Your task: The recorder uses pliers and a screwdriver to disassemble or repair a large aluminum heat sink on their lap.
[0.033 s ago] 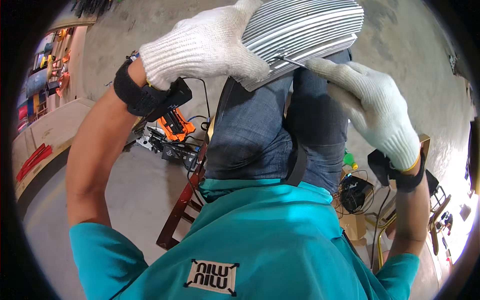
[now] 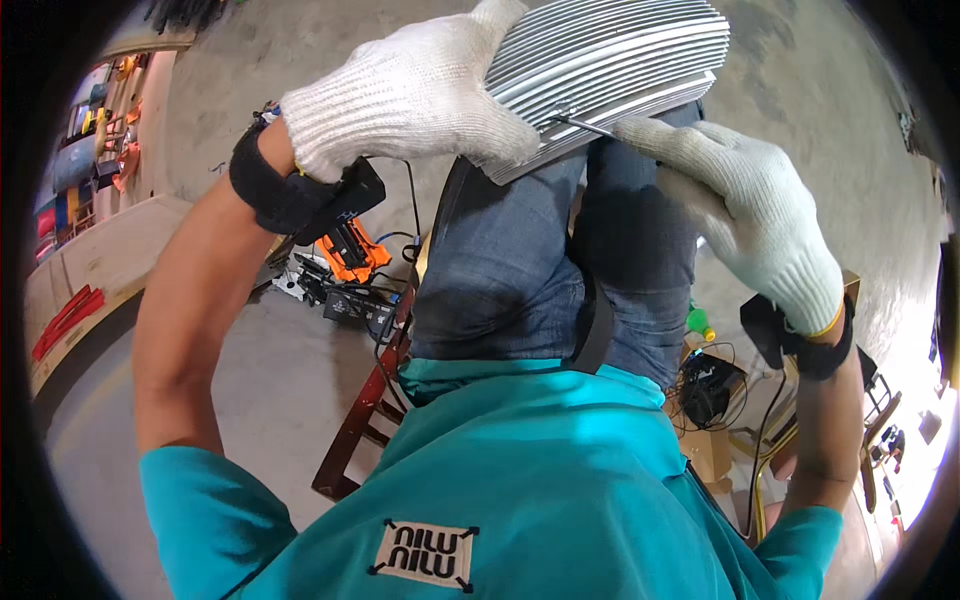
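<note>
A silver metal block with many thin parallel fins (image 2: pixel 620 50), like a heat sink, rests on my knees. Its top edge runs out of the picture. Wrapped round its left end is my left hand (image 2: pixel 420 95) in a white knitted glove, thumb along the near side. My right hand (image 2: pixel 745 195), gloved the same way, is closed on a thin metal-shafted tool (image 2: pixel 588 127). The tool's tip meets the finned face close to my left thumb. Its handle is hidden in the glove, so its exact kind cannot be told.
Below my left arm, an orange-and-black device (image 2: pixel 352 250) lies among cables on the floor. Red-handled pliers-like tools (image 2: pixel 68 322) rest on a wooden bench at far left. A green bottle (image 2: pixel 700 321) and a black coil of wire (image 2: pixel 708 388) are beside my right leg.
</note>
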Demonstrator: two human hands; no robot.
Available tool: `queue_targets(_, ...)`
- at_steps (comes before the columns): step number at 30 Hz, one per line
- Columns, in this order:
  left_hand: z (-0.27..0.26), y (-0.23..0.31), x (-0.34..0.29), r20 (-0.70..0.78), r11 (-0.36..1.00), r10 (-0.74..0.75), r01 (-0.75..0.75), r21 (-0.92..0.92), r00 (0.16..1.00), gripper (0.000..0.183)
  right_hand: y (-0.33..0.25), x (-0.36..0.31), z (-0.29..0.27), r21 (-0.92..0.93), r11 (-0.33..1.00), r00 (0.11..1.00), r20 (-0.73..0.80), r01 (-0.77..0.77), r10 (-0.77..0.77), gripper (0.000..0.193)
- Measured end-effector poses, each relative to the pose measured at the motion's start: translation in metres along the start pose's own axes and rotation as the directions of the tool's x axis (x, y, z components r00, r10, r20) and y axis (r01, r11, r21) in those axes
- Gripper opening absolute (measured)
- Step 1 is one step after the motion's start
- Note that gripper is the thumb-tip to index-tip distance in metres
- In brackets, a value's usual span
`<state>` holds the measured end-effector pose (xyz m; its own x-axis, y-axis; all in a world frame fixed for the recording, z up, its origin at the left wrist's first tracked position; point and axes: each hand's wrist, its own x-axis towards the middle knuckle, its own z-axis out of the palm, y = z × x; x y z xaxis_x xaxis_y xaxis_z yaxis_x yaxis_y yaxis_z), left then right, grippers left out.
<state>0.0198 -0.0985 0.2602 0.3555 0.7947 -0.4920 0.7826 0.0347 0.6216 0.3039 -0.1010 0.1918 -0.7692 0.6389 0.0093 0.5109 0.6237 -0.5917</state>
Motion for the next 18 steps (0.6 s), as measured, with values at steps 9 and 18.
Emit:
queue_targets(9,-0.002,0.011,0.001,0.031,0.995,-0.065,0.062,0.084,0.997,0.093,0.001,0.02,-0.03,-0.143,0.978,0.984,0.115,0.152,-0.136,0.037)
queue_targets(18,0.004,0.015,-0.004,0.006,0.986,-0.094,0.092,0.142,0.996,0.093,-0.011,0.029,-0.04,-0.148,0.978,0.98,0.153,0.147,-0.125,0.031)
